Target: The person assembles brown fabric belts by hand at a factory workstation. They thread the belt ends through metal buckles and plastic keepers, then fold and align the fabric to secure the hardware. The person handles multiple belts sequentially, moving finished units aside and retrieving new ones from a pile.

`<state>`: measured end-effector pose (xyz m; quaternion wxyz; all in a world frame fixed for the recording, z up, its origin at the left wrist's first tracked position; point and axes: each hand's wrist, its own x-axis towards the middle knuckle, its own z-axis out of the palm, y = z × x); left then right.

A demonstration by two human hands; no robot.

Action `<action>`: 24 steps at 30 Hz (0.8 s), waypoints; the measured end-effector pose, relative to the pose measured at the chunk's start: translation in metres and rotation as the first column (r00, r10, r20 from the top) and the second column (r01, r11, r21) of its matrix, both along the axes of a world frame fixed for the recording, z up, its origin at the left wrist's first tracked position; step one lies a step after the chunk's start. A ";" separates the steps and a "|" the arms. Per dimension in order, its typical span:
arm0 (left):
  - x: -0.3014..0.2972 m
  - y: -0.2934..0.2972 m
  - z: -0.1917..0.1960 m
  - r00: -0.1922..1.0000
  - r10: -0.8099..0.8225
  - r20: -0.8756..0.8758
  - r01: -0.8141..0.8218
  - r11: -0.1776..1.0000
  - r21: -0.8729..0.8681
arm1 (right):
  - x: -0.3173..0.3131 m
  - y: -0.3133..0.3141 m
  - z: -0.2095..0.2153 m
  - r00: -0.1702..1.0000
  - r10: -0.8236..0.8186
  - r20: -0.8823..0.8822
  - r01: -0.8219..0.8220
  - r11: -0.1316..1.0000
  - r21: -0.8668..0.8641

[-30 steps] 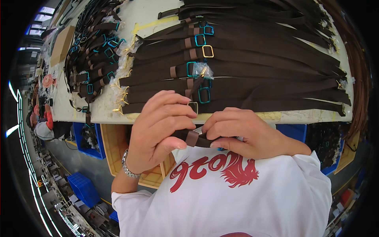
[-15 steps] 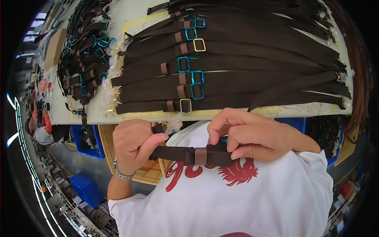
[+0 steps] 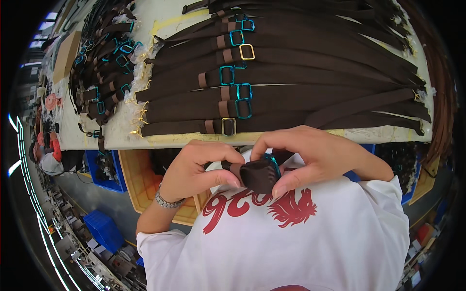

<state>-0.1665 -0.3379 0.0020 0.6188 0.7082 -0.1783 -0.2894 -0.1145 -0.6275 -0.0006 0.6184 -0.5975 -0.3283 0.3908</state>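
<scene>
Seen from the head camera, a dark brown strap (image 3: 258, 175) that half a second earlier stretched flat between the worker's hands is now bunched into a fold, just below the front edge of the white table (image 3: 301, 137). The left hand (image 3: 196, 169) pinches the strap's tan loop end; the right hand (image 3: 310, 154) clamps the fold, a teal buckle showing at its fingertips. Beyond that table edge lie at least seven finished straps (image 3: 310, 97), bearing five teal buckles (image 3: 243, 108) and two gold buckles (image 3: 228, 126).
</scene>
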 end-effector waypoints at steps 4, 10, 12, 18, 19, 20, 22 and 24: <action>0.006 0.008 -0.009 1.000 0.014 -0.012 -0.014 0.998 -0.057 | 0.008 0.001 0.007 0.967 0.160 -0.198 -0.190 0.972 -0.139; 0.016 -0.022 0.058 0.815 -0.198 0.544 0.045 0.959 0.281 | 0.006 0.011 0.034 0.843 0.072 -0.532 -0.217 0.952 -0.215; 0.004 -0.035 0.071 0.715 -0.340 0.611 -0.015 0.866 0.500 | 0.005 0.015 0.034 0.840 0.073 -0.538 -0.209 0.958 -0.196; 0.007 -0.045 0.071 0.684 -0.447 0.576 0.026 0.805 0.593 | 0.005 0.002 0.033 0.866 0.119 -0.486 -0.283 0.917 -0.280; 0.007 -0.046 0.071 0.700 -0.453 0.552 0.051 0.803 0.594 | 0.001 0.000 0.033 0.908 0.109 -0.404 -0.239 0.927 -0.288; 0.007 -0.048 0.069 0.698 -0.465 0.545 0.069 0.801 0.595 | -0.002 -0.001 0.034 0.908 0.082 -0.410 -0.207 0.940 -0.271; 0.010 -0.050 0.065 0.689 -0.491 0.533 0.100 0.793 0.601 | -0.006 -0.002 0.034 0.907 0.028 -0.420 -0.139 0.962 -0.236; 0.011 -0.050 0.063 0.721 -0.444 0.532 0.113 0.833 0.542 | -0.010 -0.007 0.030 0.962 0.037 -0.271 -0.097 0.972 -0.213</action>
